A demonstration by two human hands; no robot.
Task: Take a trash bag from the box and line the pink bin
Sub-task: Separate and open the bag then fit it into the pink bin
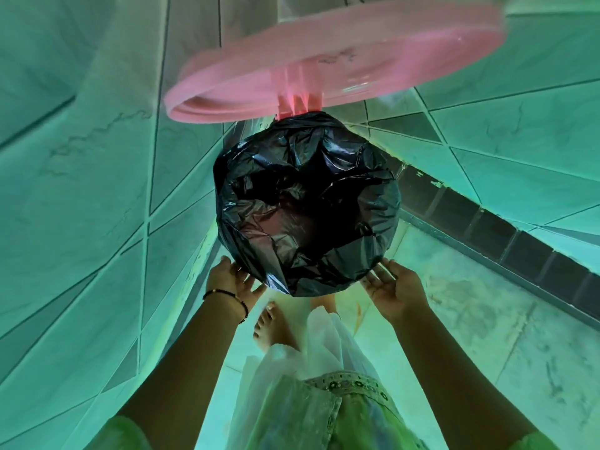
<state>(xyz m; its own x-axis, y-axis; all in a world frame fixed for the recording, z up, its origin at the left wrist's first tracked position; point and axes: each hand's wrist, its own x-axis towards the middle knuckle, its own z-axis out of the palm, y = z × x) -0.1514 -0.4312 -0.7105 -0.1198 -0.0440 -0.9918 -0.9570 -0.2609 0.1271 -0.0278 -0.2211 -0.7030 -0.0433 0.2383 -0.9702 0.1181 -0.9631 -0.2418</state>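
Tiled walls (pixel 81 196) meet in a corner above the pale floor (pixel 470 336). My round pink plastic bin's lid (pixel 341 56) stands raised. Below it, the crinkled black plastic trash bag (pixel 308 203) covers the bin's mouth. My left hand (pixel 232 277) and right hand (pixel 394 287) rest open-fingered against its near edge, each grip loose.

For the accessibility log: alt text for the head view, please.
A black trash bag is draped over the bin's rim, the pink lid raised behind it. The left hand and right hand touch the bag's near edge, fingers open, above a tiled floor.
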